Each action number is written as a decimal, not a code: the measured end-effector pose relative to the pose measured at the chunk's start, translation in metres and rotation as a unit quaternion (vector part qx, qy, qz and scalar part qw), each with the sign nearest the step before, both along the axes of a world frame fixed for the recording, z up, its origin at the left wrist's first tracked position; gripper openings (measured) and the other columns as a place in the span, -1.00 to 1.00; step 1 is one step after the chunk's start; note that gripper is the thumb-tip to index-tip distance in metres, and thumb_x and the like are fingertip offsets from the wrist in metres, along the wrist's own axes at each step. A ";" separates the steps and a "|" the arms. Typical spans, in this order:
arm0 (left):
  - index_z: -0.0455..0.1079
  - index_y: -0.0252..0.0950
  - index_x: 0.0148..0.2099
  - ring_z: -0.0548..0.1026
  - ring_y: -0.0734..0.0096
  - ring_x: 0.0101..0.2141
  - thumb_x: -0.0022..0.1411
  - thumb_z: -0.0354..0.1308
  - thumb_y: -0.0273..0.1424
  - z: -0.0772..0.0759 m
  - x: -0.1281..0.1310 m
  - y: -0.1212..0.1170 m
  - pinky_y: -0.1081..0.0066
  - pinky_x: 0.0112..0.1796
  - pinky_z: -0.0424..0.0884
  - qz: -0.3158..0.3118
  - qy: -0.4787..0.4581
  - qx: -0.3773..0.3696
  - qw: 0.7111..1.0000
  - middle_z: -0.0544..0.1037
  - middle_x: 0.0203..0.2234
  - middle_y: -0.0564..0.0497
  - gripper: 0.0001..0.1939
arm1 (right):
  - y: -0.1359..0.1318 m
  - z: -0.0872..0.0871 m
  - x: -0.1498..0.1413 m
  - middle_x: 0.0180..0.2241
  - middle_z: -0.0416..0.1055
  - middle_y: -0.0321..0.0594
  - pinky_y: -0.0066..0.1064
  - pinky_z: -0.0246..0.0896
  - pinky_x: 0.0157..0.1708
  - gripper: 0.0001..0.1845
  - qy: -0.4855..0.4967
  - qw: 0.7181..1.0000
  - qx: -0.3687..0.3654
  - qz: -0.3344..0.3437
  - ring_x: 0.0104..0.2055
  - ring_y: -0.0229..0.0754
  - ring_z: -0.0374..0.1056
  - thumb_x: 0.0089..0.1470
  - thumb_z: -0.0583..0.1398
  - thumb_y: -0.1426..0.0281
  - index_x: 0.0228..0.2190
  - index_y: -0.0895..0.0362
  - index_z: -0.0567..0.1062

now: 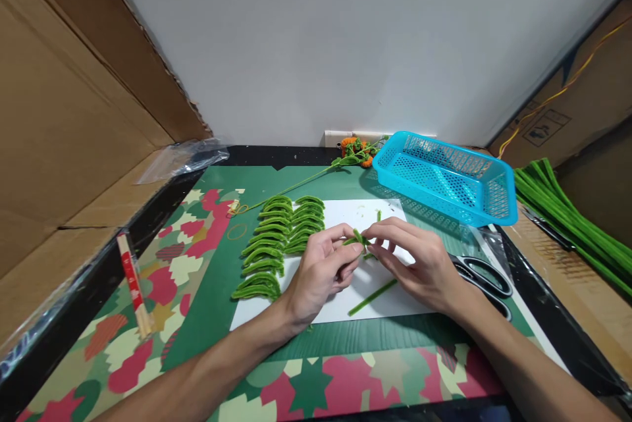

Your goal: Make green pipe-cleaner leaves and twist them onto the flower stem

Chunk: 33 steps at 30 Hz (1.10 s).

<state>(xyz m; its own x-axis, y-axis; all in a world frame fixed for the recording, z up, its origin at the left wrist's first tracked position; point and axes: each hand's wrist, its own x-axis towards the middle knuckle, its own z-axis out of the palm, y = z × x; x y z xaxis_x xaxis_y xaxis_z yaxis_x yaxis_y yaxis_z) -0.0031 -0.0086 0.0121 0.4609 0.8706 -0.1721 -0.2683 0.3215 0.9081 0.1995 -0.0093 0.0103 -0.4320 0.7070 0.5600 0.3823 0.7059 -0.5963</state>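
Note:
Over the white paper, my left hand pinches a short green pipe cleaner between thumb and forefinger. My right hand meets it from the other side, its fingertips closed on the same fuzzy piece. Part of that piece is hidden by the fingers. A straight green pipe cleaner lies on the paper below the hands. To the left, two columns of curved green pipe cleaner pieces are laid out. Beside my right wrist rest black-handled scissors, partly covered by the arm.
A blue perforated basket stands at the back right, next to an orange flower with a green stem. Long green pipe cleaners lie at far right. Wrapped chopsticks, rubber bands and a plastic bag are on the left.

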 end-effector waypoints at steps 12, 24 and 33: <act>0.31 -0.29 -0.31 -0.06 0.71 -0.69 0.29 0.34 -0.33 0.009 0.002 0.000 0.68 -0.70 -0.10 -0.037 -0.048 -0.072 0.996 0.14 -0.67 0.27 -0.73 | 0.000 0.000 0.003 -0.19 0.58 -0.10 -0.36 0.41 -0.25 -0.76 -0.012 0.993 0.119 -0.008 -0.21 -0.16 0.50 0.31 0.21 0.64 -0.06 0.17 0.52; 0.30 -0.27 -0.24 0.29 0.68 -0.77 0.40 0.28 -0.24 0.007 -0.001 -0.004 0.68 -0.75 0.11 -0.094 -0.034 -0.024 0.995 0.36 -0.56 0.19 -0.73 | -0.002 0.006 -0.002 -0.34 0.46 -0.26 -0.40 0.36 -0.33 -0.78 0.049 0.999 -0.015 0.008 -0.35 -0.25 0.42 0.36 0.11 0.63 -0.20 0.10 0.46; 0.36 -0.29 -0.23 0.32 0.61 -0.80 0.36 0.27 -0.33 0.012 -0.002 -0.003 0.69 -0.79 0.14 -0.125 -0.083 -0.086 0.985 0.40 -0.64 0.17 -0.82 | -0.002 0.004 -0.003 -0.34 0.50 -0.22 -0.37 0.38 -0.30 -0.81 0.066 0.996 0.042 0.030 -0.31 -0.21 0.44 0.35 0.16 0.63 -0.18 0.11 0.48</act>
<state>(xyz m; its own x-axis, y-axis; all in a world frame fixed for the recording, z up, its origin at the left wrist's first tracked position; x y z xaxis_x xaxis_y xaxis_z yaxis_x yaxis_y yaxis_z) -0.0049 -0.0113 0.0242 0.6918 0.6907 -0.2109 -0.3017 0.5417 0.7845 0.1969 -0.0118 0.0146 -0.3913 0.6295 0.6712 0.2598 0.7753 -0.5757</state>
